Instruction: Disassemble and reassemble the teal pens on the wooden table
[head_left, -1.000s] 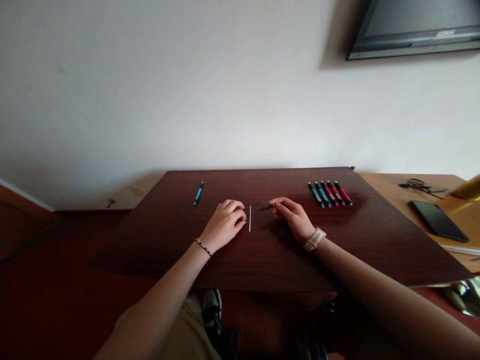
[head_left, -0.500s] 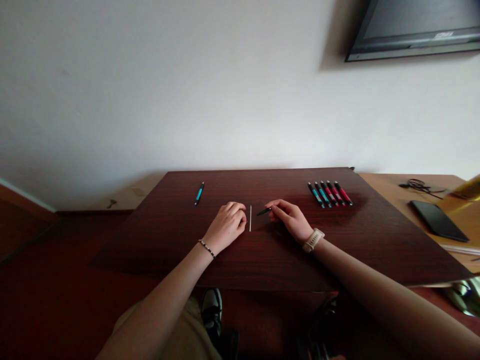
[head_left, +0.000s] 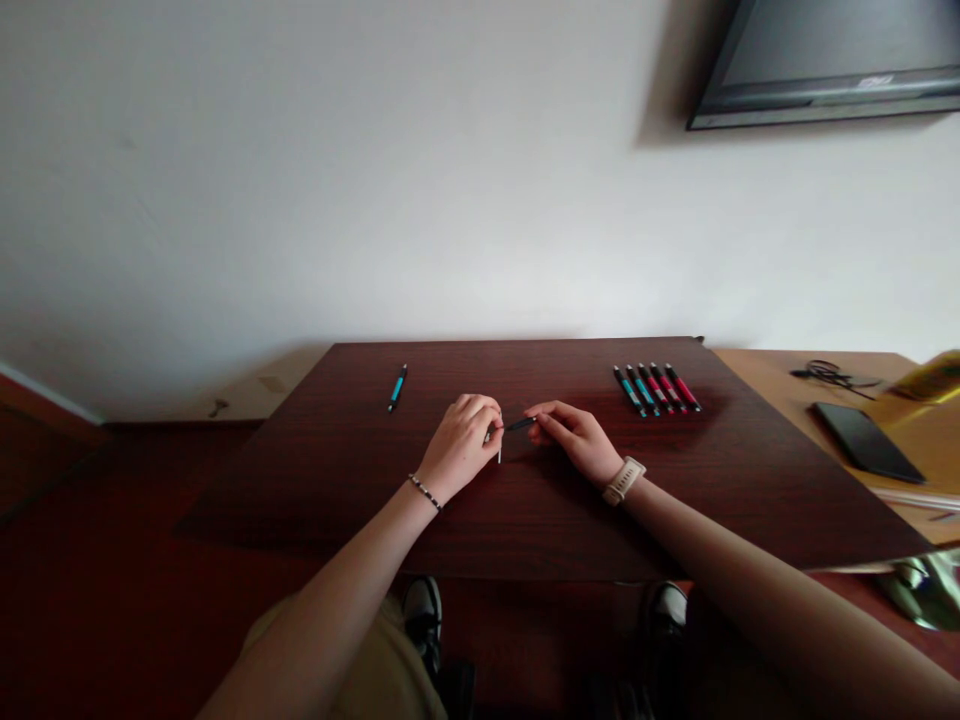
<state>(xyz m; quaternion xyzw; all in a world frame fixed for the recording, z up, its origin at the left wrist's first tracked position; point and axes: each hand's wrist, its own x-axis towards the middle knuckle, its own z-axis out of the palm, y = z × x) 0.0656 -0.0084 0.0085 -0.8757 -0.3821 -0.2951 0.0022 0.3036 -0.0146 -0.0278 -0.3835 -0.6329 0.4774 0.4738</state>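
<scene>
My right hand (head_left: 570,435) pinches a dark pen part (head_left: 519,425) that points left, its near end between thumb and forefinger. At the far end of that part, my left hand (head_left: 466,445) has thumb and forefinger pressed together. Whatever lies in that pinch is too small and hidden to name. A thin white stick (head_left: 500,455), like a pen refill, lies on the dark table (head_left: 337,500) and is partly covered by the left fingers. One turquoise and black pen (head_left: 397,388) lies alone to the left. On the right, a row of pens (head_left: 657,390) shows turquoise and red barrels.
A lighter wooden table (head_left: 757,380) adjoins on the right, carrying a black phone (head_left: 866,440), a coiled dark cable (head_left: 832,374) and a yellow object (head_left: 930,380). A wall (head_left: 450,200) stands behind the dark table, with a screen (head_left: 832,60) mounted at upper right.
My left hand has moved slightly right and up, its fingertips now meeting the tip of the dark pen part and covering part of the white stick. The right hand has shifted slightly left.
</scene>
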